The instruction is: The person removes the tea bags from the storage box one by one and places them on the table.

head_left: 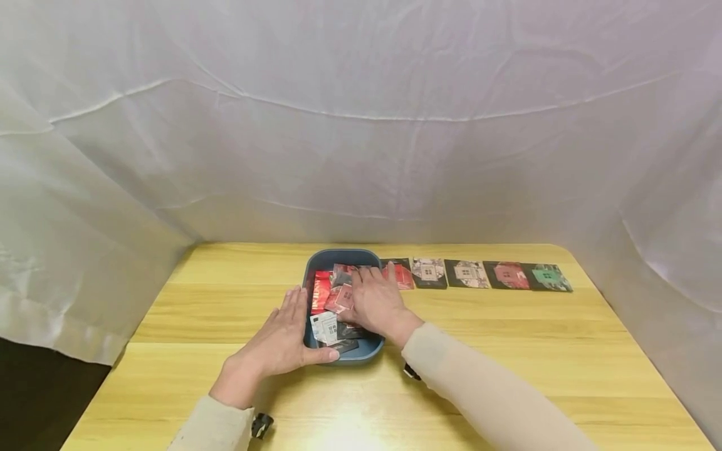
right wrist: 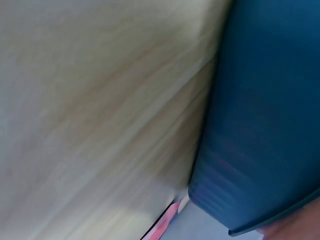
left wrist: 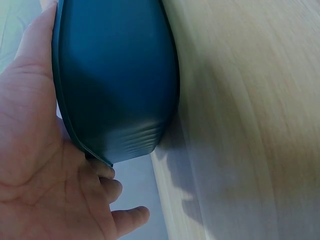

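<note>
A dark blue rectangular bin holds several flat printed packets. Among them are a bright red packet, a dusty red one and a pale one. My left hand lies along the bin's left rim, fingers straight, thumb over the near corner. The left wrist view shows my left palm against the rim. My right hand reaches over the right rim, its extended fingers resting on the packets inside. In the right wrist view the bin's wall hides most of that hand.
A row of similar packets runs right from the bin along the table's back: a red and black one, two pale and black ones, another red one and a green one. White cloth hangs behind the wooden table.
</note>
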A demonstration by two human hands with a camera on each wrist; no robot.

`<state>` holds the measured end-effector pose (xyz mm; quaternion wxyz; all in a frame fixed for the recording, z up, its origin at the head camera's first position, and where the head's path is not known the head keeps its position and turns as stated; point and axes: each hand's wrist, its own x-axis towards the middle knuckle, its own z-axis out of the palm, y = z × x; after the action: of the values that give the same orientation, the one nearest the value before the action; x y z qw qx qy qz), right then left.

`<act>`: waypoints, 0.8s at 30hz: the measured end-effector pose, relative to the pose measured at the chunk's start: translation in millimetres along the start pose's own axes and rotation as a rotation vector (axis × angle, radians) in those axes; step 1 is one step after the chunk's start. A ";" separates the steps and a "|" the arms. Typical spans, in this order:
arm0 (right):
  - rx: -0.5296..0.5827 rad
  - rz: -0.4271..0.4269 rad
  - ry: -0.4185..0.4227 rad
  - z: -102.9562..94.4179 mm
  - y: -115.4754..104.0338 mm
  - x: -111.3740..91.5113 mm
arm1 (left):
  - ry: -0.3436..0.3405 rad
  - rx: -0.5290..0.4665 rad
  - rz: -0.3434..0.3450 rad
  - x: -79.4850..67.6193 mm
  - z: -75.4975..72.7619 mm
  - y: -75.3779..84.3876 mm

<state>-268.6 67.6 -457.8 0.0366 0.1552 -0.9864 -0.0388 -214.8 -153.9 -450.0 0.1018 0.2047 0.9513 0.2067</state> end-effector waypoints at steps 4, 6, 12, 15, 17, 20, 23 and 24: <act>0.006 0.012 0.028 0.6 -4.2 1.2 | 0.003 -0.005 0.004 0.7 0.1 0.4; 0.031 0.036 0.020 2.2 -5.2 1.7 | 0.004 -0.007 0.006 1.1 0.4 0.9; 0.053 0.066 -0.029 3.8 -5.4 2.7 | 0.005 -0.010 0.006 -0.6 -0.4 1.3; 0.063 0.068 -0.037 3.9 -5.7 2.9 | 0.009 -0.009 0.006 -1.4 -0.7 1.0; 0.071 0.074 -0.038 4.0 -5.7 3.1 | 0.011 -0.010 0.007 -1.0 -0.3 0.3; 0.076 0.077 -0.036 3.9 -5.7 3.5 | 0.011 -0.009 0.002 -0.4 0.5 -0.5; 0.089 0.074 -0.030 4.0 -5.4 4.0 | 0.009 -0.012 0.001 0.0 0.8 -0.8; 0.095 0.073 -0.027 4.1 -5.2 4.1 | 0.008 -0.013 0.001 0.2 0.9 -0.8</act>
<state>-271.3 61.7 -462.1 0.0172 0.1200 -0.9926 0.0072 -215.0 -154.2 -451.1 0.0991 0.2036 0.9503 0.2139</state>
